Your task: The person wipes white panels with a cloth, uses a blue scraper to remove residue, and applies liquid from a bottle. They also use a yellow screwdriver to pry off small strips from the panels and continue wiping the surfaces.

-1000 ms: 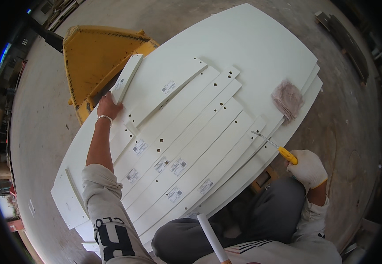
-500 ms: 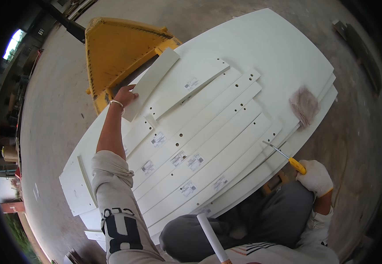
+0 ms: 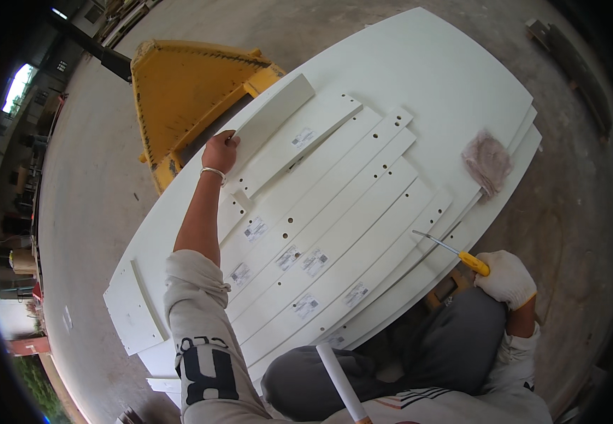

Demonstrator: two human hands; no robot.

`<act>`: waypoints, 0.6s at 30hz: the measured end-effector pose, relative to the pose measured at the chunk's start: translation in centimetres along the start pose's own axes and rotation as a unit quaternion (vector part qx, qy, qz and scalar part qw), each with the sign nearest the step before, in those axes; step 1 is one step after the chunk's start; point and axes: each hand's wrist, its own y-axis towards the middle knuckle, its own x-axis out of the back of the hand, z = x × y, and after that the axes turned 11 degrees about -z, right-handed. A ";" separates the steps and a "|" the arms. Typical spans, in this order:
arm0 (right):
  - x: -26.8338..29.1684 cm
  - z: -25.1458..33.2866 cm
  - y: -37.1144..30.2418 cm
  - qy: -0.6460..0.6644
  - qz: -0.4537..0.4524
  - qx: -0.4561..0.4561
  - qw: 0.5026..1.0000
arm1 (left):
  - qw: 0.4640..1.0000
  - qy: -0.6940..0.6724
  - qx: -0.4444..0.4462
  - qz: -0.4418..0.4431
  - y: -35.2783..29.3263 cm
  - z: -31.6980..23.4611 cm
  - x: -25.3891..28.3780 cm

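Note:
My bare left hand [image 3: 220, 151], with a bracelet at its wrist, grips the near end of a plain white board [image 3: 278, 108]. That board is tilted up on its long edge at the far left side of the stack. My right hand [image 3: 507, 280], in a pale knitted glove, is closed around a screwdriver [image 3: 473, 263] with a yellow handle. Its thin metal shaft points left over the near right boards, and I cannot tell if the tip touches them. Beside the held board lies a row of white strips [image 3: 349, 189] with drilled holes and printed labels.
Large white panels [image 3: 433, 71] lie under the strips. A crumpled, translucent plastic bag [image 3: 486, 162] rests on their right side. At the far left stands a yellow pallet jack [image 3: 190, 92]. A short white panel [image 3: 133, 311] lies at the left corner. My grey-trousered knee [image 3: 455, 339] is close to the near edge.
My left hand has moved right and slightly away with the white board, which has shifted the same way and tilted onto its edge. My right hand still holds the screwdriver, almost in place.

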 end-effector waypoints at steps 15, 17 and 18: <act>-1.1 0.7 1.1 0.003 -0.060 0.105 0.993 | 0.984 0.095 -0.087 0.124 -5.1 -4.2 -2.7; -1.6 1.3 1.2 0.032 -0.104 0.113 0.988 | 0.975 0.141 -0.073 0.152 -5.5 -5.8 -3.2; -1.2 1.7 1.4 0.013 -0.141 0.105 0.984 | 0.977 0.138 -0.060 0.148 -5.3 -6.7 -3.4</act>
